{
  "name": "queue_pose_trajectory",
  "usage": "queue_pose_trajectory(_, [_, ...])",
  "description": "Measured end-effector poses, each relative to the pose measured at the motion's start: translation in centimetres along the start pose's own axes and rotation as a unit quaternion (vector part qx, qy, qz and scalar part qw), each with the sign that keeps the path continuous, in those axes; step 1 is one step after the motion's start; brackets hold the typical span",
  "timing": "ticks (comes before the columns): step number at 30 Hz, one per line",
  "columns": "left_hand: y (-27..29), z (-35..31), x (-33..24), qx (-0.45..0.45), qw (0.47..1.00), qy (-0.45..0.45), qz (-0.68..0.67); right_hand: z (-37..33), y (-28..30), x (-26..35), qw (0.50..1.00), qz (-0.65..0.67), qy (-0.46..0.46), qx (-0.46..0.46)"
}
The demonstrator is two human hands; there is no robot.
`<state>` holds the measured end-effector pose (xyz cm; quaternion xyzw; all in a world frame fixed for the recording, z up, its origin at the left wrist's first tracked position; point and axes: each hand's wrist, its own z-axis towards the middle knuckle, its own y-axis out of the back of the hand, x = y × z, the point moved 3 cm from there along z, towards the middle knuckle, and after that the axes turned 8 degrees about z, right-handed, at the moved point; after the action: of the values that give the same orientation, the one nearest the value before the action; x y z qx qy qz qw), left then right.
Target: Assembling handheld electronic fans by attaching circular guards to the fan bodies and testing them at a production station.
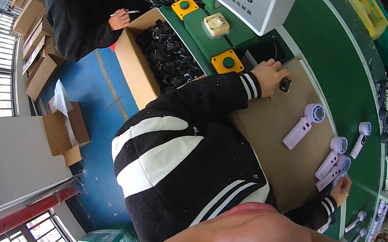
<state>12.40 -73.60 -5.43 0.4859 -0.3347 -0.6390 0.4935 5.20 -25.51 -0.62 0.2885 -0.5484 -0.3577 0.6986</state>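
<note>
At the near end of the green machine, my left hand (269, 78) has its fingers closed, with a small black plastic part (285, 84) at the fingertips. My right hand (342, 191) is over at the right, its fingers closed at the end of a lilac handheld fan (340, 178), which they partly cover. Beside it, two more lilac fans (325, 166) lie close together. Another lilac fan (298, 132) lies alone between my hands on the brown board (270, 158).
A cardboard box (133, 66) of black plastic parts stands left of the machine (208, 38), which carries yellow button boxes (227, 62) and a grey control box (257, 0). A co-worker (75, 12) sits beyond. More fans (359, 141) lie on the green bench (338, 68).
</note>
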Motion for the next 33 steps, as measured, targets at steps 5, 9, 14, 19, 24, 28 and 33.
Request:
queue_pose_trajectory(5, [0.5,0.2,-0.3,0.018,0.999,-0.010,0.029,0.5,-2.4,-3.5,0.998,-0.050,0.021,0.034])
queue_pose_trajectory(9, [1.3,0.6,-0.7,0.021,0.998,-0.047,-0.032,2.1,-1.4,-8.5,0.999,-0.040,0.019,-0.014])
queue_pose_trajectory(14, [1.5,0.2,-3.3,0.111,0.969,-0.072,-0.209,1.4,-0.3,-7.6,0.995,-0.091,-0.041,-0.003])
queue_pose_trajectory(19, [1.9,-1.4,-8.7,0.188,0.889,-0.236,-0.344,0.7,0.0,-4.6,0.987,-0.140,-0.065,0.044])
queue_pose_trajectory(24, [0.7,-1.3,-11.1,0.192,0.856,-0.297,-0.378,0.3,-0.1,-4.0,0.989,-0.129,-0.055,0.043])
queue_pose_trajectory(28, [-0.6,-1.1,-11.5,0.214,0.859,-0.322,-0.337,0.6,0.0,-4.0,0.990,-0.127,-0.052,0.040])
queue_pose_trajectory(33, [-2.4,-0.7,-10.9,0.226,0.854,-0.326,-0.336,0.7,-0.3,-6.2,0.995,-0.097,-0.033,-0.007])
